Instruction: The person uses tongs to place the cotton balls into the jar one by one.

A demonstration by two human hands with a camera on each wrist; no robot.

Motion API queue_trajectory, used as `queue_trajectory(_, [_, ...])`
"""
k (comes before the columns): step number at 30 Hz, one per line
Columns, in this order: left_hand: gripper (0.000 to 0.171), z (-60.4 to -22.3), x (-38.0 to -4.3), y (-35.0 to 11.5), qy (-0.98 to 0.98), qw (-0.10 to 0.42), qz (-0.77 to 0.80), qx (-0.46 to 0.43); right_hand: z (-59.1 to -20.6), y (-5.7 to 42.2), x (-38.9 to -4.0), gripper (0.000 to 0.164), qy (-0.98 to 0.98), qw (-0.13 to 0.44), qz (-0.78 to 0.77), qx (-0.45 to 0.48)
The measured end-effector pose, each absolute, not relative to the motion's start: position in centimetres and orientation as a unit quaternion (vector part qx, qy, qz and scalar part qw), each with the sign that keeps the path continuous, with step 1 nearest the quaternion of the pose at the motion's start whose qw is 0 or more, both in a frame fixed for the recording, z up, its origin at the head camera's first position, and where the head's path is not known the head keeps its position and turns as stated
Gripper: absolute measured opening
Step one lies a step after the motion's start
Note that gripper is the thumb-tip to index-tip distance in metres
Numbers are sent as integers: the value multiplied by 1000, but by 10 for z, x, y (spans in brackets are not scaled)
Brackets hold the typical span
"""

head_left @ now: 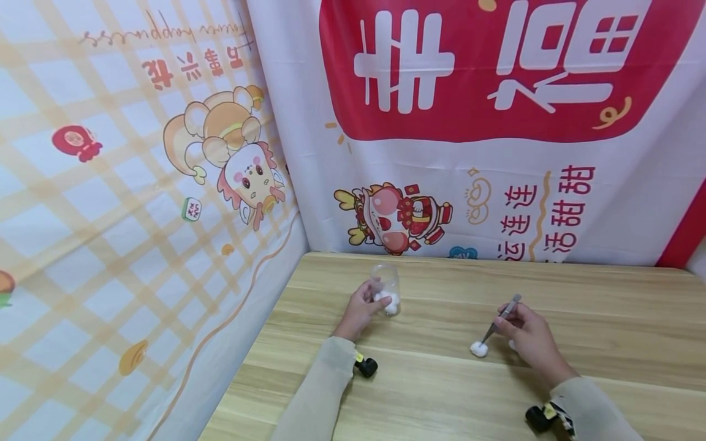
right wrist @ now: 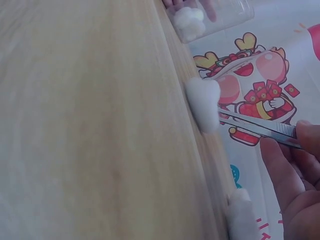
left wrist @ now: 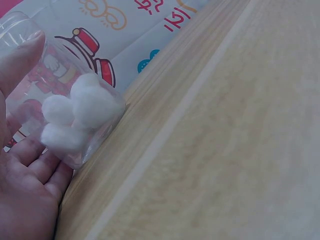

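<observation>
- Right hand (head_left: 526, 337): thumb and forefinger pinching the steel tweezers; the other fingers bent in behind, partly hidden.
- Tweezers (right wrist: 262, 125): slanting down to the left; the two arms slightly parted near the points, which meet a cotton ball. Whether they grip it or merely touch it cannot be told.
- Cotton ball at the points (head_left: 478, 350): white, fluffy, at the tabletop, well apart from the jar.
- Second cotton ball (right wrist: 242, 215): on the table, near the first; mostly covered by the right hand in the head view.
- Left hand (head_left: 361, 309): thumb to one side of the clear jar, fingers bent round the other, steadying it.
- Clear jar (head_left: 386, 277): upright on the table, no lid seen on it; several cotton balls (left wrist: 85, 112) clustered at the bottom, exact count uncertain.
- Table (head_left: 430, 392): pale wood grain, under everything listed.
- Printed cloth (head_left: 287, 122): hung behind and to the left, with cartoon figures and lettering.
- Step in hand, as judged: handling a single cotton ball with the tweezers, either taking it up or setting it down.
- Next move, as judged: for lifting, a light, even squeeze; for releasing, a clean parting of the points, the jar kept steady meanwhile.
</observation>
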State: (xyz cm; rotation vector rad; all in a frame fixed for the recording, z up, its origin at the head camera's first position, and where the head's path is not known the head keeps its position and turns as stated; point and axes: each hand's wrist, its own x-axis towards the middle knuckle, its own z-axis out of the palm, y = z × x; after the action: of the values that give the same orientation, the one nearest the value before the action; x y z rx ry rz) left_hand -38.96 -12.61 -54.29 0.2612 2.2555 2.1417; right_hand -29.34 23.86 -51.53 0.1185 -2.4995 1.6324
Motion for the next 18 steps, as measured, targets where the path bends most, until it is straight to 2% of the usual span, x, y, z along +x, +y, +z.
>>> queue_trajectory(18, [71,-544,-389,-126,724,5,684,96,-511,233,-289,26,-824,64,563,29])
